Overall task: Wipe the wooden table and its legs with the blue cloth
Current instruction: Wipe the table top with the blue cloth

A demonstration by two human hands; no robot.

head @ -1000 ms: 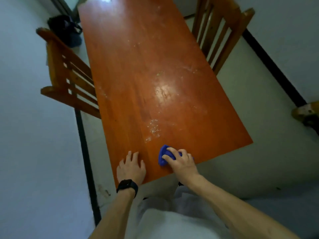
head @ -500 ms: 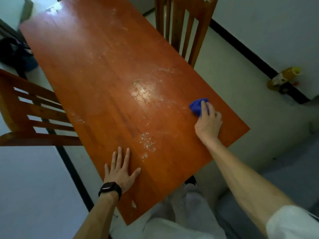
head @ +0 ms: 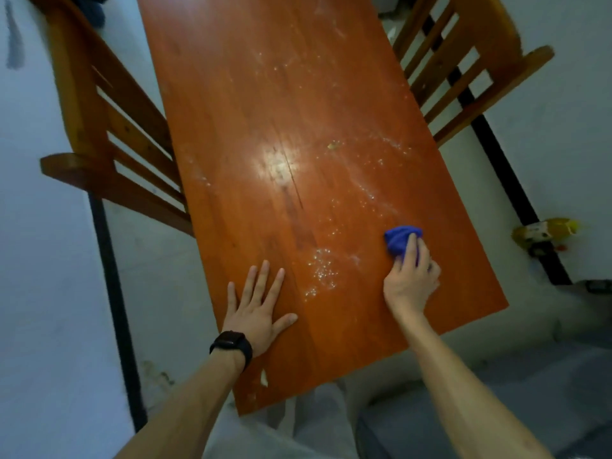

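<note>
In right grip (head: pixel 410 279), cloth (head: pixel 401 239) clenched, on surface (head: pixel 265 94); specks (head: pixel 323 270) at its 9 o'clock; left grip (head: pixel 258 309) flat, released, nearer specks.

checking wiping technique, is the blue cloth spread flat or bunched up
Bunched up. The blue cloth sits as a small wad on the wooden table, gripped under the right hand, only its rounded front showing past the fingers.

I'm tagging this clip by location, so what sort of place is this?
Probably a simple dining area in a home: a long wooden table, with a slatted wooden chair on one side and a second chair opposite.
</note>
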